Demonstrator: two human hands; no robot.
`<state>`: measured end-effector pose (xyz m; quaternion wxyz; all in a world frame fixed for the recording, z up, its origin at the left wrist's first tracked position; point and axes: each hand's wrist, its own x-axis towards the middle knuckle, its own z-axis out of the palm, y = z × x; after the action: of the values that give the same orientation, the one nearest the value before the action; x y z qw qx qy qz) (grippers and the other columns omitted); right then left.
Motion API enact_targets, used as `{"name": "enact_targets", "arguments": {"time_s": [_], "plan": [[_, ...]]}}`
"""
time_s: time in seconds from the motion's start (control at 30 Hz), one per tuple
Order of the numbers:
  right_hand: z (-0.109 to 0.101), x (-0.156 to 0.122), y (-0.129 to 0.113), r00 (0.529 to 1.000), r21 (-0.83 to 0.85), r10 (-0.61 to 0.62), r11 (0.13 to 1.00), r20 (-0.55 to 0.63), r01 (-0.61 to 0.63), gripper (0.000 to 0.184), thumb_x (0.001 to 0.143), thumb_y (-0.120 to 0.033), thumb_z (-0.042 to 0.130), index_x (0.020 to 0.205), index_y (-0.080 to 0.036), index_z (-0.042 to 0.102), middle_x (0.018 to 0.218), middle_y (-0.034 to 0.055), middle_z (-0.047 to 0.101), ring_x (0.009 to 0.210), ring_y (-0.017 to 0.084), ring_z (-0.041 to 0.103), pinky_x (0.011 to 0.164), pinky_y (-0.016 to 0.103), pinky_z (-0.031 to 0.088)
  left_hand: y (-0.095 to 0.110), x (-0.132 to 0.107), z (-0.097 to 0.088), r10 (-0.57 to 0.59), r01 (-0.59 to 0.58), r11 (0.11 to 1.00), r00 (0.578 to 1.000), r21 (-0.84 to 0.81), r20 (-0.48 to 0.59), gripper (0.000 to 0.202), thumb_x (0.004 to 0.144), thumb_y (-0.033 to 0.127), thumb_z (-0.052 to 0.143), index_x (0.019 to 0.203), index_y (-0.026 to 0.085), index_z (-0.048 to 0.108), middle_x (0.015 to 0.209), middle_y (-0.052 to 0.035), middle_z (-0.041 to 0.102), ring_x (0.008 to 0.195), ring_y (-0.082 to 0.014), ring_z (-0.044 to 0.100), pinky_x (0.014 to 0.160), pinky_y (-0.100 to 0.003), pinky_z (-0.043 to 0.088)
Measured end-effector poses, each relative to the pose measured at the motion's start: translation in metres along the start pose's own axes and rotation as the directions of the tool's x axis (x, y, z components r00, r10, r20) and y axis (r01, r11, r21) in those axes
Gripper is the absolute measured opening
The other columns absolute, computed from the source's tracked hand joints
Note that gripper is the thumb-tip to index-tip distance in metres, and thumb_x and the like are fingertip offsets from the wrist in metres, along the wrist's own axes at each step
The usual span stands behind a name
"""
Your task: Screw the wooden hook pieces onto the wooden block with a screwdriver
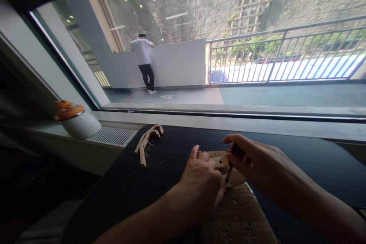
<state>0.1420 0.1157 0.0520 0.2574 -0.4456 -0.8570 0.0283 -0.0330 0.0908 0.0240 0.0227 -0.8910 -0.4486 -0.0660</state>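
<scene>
My right hand [243,154] is closed around the dark handle of a screwdriver [229,173]. The metal shaft slants down to a light wooden piece [236,178] with a round hole beside it. My left hand [201,177] grips the left side of that wooden piece, its fingers bent over the edge. Beneath it lies a wooden board [238,217] marked with many small holes. Whether a screw sits under the screwdriver's tip is too small to tell.
Curved wooden hooks [147,141] and several loose screws [148,149] lie at the back left of the dark table [114,198]. A white container with an orange top [81,122] stands on the sill by a vent [113,136]. Beyond the window, a person [143,59] leans on a wall.
</scene>
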Motion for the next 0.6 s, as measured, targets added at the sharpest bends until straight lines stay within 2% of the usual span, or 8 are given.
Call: {"name": "enact_targets", "arguments": {"time_s": [0.17, 0.6], "plan": [[0.0057, 0.0009, -0.0007, 1.000, -0.132, 0.013, 0.991, -0.023, -0.016, 0.019, 0.084, -0.023, 0.051, 0.102, -0.024, 0.047, 0.072, -0.0034, 0.065, 0.051, 0.014, 0.059, 0.046, 0.023, 0.035, 0.0006, -0.0005, 0.0001, 0.004, -0.004, 1.000, 1.000, -0.014, -0.019, 0.023, 0.083, 0.038, 0.057, 0.085, 0.018, 0.068, 0.091, -0.0047, 0.066, 0.096, -0.0258, 0.053, 0.106, -0.055, 0.024], [0.0069, 0.0034, 0.0077, 1.000, -0.005, 0.016, 1.000, 0.023, -0.016, 0.016, 0.082, -0.024, 0.052, 0.097, -0.024, 0.045, 0.068, -0.0037, 0.062, 0.052, 0.013, 0.057, 0.047, 0.022, 0.035, -0.0018, -0.0005, 0.0015, 0.011, -0.011, 1.000, 1.000, -0.014, -0.019, 0.023, 0.082, 0.038, 0.057, 0.083, 0.019, 0.069, 0.091, -0.0051, 0.067, 0.095, -0.0251, 0.054, 0.105, -0.055, 0.025]]}}
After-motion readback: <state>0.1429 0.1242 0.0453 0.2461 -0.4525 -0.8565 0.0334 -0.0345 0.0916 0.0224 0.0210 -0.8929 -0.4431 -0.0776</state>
